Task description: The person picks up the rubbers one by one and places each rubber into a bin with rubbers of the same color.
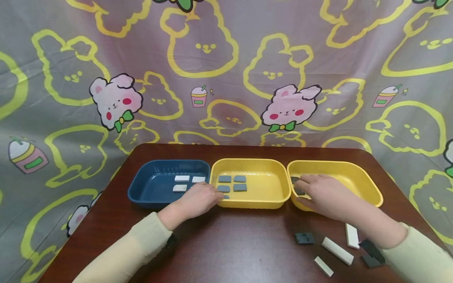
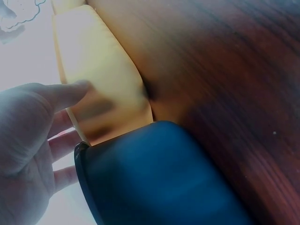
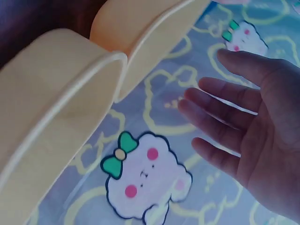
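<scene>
My left hand (image 1: 201, 198) is at the front corner where the blue bin (image 1: 132, 192) meets the middle yellow bin (image 1: 262, 204). In the left wrist view its thumb (image 2: 70, 93) lies out straight before the yellow wall, while its fingertips are hidden behind the rim. Over the left part of the right yellow bin (image 1: 371, 184) hovers my right hand (image 1: 327, 194). Its fingers (image 3: 220, 110) are spread loosely, with nothing held. Dark flat blocks (image 1: 299, 192) lie under it, partly covered. Several grey flat blocks (image 1: 240, 187) sit in the middle bin, and white ones (image 1: 182, 178) in the blue bin.
On the brown table (image 1: 233, 243), front right, lie a dark block (image 1: 304, 238), a long white block (image 1: 337, 250), a smaller white block (image 1: 323, 267) and another white one (image 1: 352, 236) near the right forearm. A patterned curtain (image 1: 226, 78) hangs behind the table.
</scene>
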Demonstrator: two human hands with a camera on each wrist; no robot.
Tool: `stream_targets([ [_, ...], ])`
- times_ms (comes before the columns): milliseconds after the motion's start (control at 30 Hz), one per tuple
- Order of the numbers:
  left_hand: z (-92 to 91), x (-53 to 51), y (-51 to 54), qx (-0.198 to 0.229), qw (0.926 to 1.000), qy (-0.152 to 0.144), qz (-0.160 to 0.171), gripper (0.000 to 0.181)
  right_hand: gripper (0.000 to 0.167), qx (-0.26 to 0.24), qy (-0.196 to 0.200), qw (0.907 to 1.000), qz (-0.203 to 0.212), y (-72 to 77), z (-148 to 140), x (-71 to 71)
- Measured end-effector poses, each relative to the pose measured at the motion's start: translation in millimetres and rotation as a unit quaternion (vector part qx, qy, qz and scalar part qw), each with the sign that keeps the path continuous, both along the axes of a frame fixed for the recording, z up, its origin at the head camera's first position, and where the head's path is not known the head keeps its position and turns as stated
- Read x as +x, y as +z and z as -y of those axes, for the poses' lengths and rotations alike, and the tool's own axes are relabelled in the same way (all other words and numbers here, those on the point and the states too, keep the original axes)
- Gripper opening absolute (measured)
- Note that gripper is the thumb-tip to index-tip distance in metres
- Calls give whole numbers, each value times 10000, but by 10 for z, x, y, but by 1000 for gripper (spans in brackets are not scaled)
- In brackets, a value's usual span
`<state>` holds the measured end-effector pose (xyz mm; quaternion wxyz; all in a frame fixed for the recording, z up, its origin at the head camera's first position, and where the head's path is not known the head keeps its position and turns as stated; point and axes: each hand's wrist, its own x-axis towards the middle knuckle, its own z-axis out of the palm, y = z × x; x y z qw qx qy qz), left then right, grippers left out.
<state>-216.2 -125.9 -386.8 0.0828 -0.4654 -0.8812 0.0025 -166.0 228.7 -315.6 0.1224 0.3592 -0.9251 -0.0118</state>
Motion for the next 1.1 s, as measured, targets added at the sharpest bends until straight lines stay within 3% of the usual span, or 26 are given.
stream_targets([
  [233, -9, -14, -15, -7, 9999, -18, 123, 5, 25, -390, -374, 9982, 255, -220, -220, 355],
  [400, -2, -16, -18, 1, 9999, 5, 137, 5, 25, -603, -131, 9976, 305, -480, -260, 482],
  [567, 4, -11, -4, 36, 9998, 39, 167, 6, 45, -455, -397, 9926, 1056, -688, -250, 524],
  [667, 8, -4, -10, 50, 9998, 46, 173, 5, 61, -381, -702, 9836, 1618, -790, -233, 531],
  [767, 8, 7, -14, 57, 9999, 42, 157, 5, 66, -323, -853, 9754, 2005, -878, -229, 523],
  [867, 8, 10, -13, 24, 9999, 30, 140, 5, 60, -307, -729, 9750, 2077, -946, -234, 510],
  [1100, 12, 5, 1, 17, 9999, 69, 149, 5, 36, -320, -561, 9838, 1674, -1007, -222, 467],
])
